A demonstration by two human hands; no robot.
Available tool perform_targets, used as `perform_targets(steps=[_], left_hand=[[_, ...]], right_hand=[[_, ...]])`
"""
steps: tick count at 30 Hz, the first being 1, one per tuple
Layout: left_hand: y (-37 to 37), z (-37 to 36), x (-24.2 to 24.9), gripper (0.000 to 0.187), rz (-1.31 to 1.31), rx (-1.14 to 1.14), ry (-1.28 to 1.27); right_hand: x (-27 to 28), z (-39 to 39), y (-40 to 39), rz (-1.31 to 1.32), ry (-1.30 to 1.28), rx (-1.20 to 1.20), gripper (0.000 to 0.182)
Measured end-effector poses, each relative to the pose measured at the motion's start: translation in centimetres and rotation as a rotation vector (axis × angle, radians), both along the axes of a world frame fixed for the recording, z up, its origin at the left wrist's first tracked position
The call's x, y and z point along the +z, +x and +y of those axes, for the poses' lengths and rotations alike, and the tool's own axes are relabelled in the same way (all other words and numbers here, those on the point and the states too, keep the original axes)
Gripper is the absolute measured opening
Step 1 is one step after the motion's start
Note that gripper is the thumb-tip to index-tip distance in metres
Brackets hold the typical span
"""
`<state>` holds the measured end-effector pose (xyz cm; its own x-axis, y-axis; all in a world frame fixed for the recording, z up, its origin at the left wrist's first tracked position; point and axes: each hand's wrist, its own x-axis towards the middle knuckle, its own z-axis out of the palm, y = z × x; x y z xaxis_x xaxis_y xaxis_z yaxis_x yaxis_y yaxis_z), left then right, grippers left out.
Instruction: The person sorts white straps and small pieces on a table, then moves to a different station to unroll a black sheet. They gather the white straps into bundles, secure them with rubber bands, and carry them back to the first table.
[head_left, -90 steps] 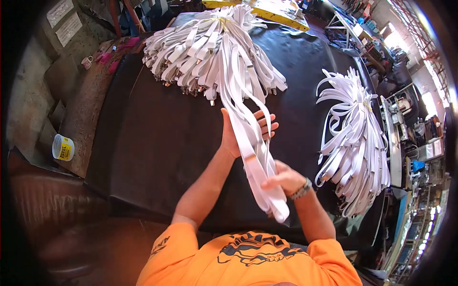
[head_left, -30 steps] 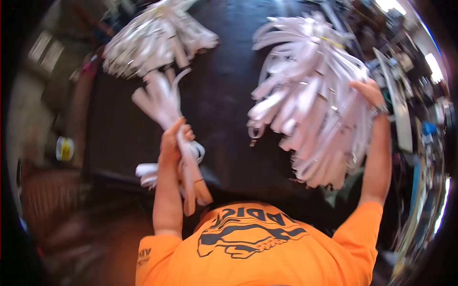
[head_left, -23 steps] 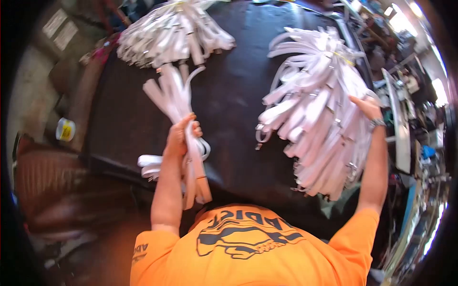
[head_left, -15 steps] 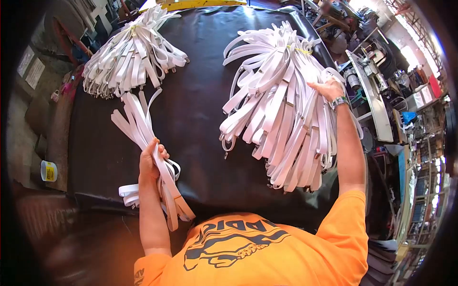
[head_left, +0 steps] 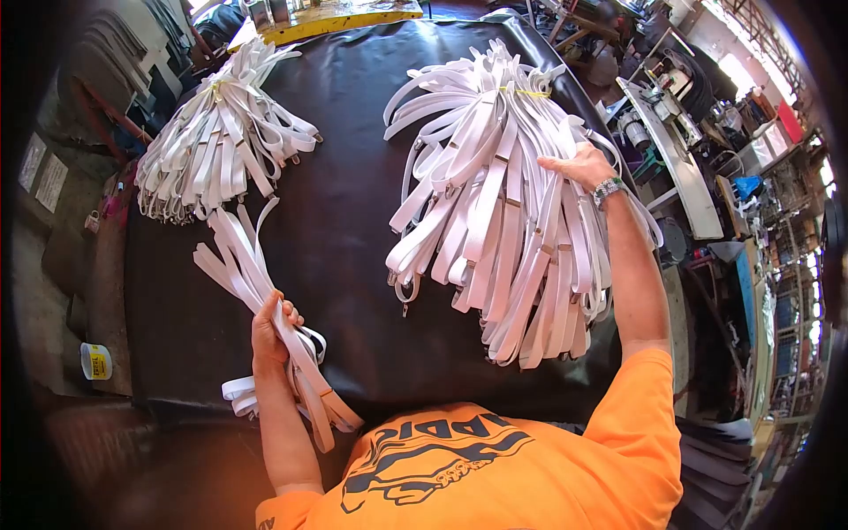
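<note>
My left hand (head_left: 276, 329) is wrapped round a small bundle of white straps (head_left: 240, 258) at the left. Its lower ends hang down beside my forearm. At the right, my right hand (head_left: 583, 168) lies on the upper right side of a large bundle of white straps (head_left: 495, 212) with metal clips, tied near its top with a yellow tie. The thumb points left and the other fingers are partly hidden among the straps. Another tied bundle of white straps (head_left: 216, 141) lies at the upper left, just above the small one.
The bundles rest on a dark, shiny covered table (head_left: 344, 177). Behind it stands a yellow-edged table (head_left: 336, 22). A white tub (head_left: 96, 361) is at the far left. Machinery and a long pale board (head_left: 676, 159) stand along the right side.
The view has shifted, so the bundles at the top appear further left. My left hand still grips the small bundle, and my right hand remains on the large one.
</note>
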<state>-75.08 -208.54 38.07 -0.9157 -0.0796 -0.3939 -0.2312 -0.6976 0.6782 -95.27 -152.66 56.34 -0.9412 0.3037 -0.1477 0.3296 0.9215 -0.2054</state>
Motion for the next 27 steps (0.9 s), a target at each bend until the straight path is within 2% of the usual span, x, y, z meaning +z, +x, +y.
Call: perform_targets(steps=[3,7,11,12,15,16,18,21,22,23,25,27], left_hand=[[-0.1,-0.1,-0.2,0.02,0.008,-0.014,0.023],[-0.1,-0.2,-0.2,0.02,0.01,-0.008,0.026],[-0.1,-0.1,-0.1,0.02,0.028,-0.018,0.035],[-0.1,0.0,-0.1,0.02,0.034,-0.02,0.036],[0.0,-0.1,-0.1,0.02,0.039,-0.02,0.055],[0.0,0.0,-0.2,0.02,0.037,-0.019,0.064],[-0.7,-0.1,-1.3,0.02,0.081,-0.092,0.178],[-1.0,-0.4,-1.9,0.019,0.068,-0.128,0.209],[-0.5,0.5,0.2,0.018,-0.036,-0.029,0.163],[-0.4,0.5,0.1,0.019,-0.041,0.012,0.142],[-0.4,0.2,0.1,0.02,-0.032,-0.009,0.115],[-0.6,0.5,1.9,0.022,-0.107,0.019,0.071]], right_hand=[[-1.2,0.3,-0.1,0.079,-0.021,0.047,0.107],[-0.3,-1.1,0.1,0.047,0.027,0.081,0.104],[-2.8,0.3,-1.9,0.042,-0.023,0.122,0.101],[-2.6,-0.2,-1.4,0.086,-0.038,0.1,0.096],[-2.0,0.0,-1.9,0.017,-0.096,0.238,0.09],[-2.5,-0.4,-1.5,0.207,-0.015,0.278,0.068],[-2.6,0.3,-1.8,0.246,0.091,0.372,0.066],[-3.4,2.4,-2.4,0.343,0.253,0.264,0.071],[-2.0,1.1,-1.9,0.242,0.11,0.167,0.073],[-2.9,2.1,-2.4,0.332,0.175,0.125,0.08],[-2.9,0.7,-1.4,0.591,0.243,0.239,0.07],[-0.6,-4.8,2.0,0.67,-0.023,0.342,0.066]])
